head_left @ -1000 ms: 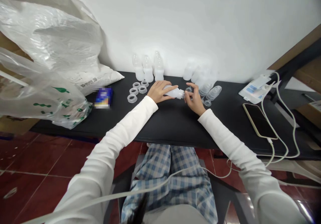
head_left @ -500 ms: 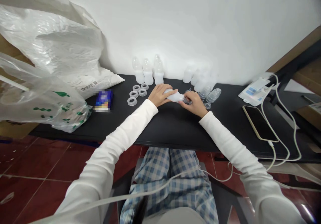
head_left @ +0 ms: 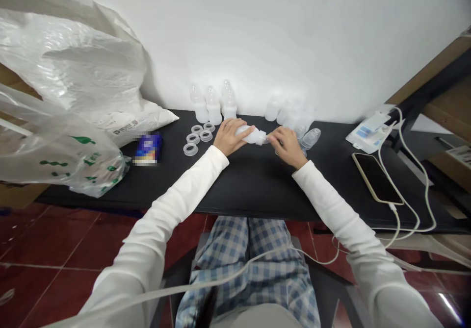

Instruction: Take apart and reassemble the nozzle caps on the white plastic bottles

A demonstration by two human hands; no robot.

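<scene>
My left hand point(head_left: 230, 138) is wrapped round a small milky-white baby bottle point(head_left: 253, 135), which lies tilted on its side above the table with its neck to the right. A white collar ring sits at the neck. My right hand point(head_left: 288, 146) is closed in a pinch just off the neck, on what looks like the clear teat's tip; the fingers hide most of it. Behind my left hand stand three baby bottles with clear domed caps point(head_left: 212, 105). Several loose white collar rings point(head_left: 190, 149) lie left of it. Beyond my right hand are clear caps point(head_left: 312, 138) and uncapped bottles point(head_left: 273, 108).
On the left, a large white plastic bag point(head_left: 91, 68) and a clear bag with green print point(head_left: 91, 164) cover the table's end, near a blue box point(head_left: 148, 147). At right lie a phone point(head_left: 377, 178) on a cable and a white-and-blue packet point(head_left: 370, 131). A white wall stands behind.
My right hand has shifted from the bottle's collar slightly to the right, its fingers now pinched off the neck. My left hand still grips the bottle. The view has moved a little.
</scene>
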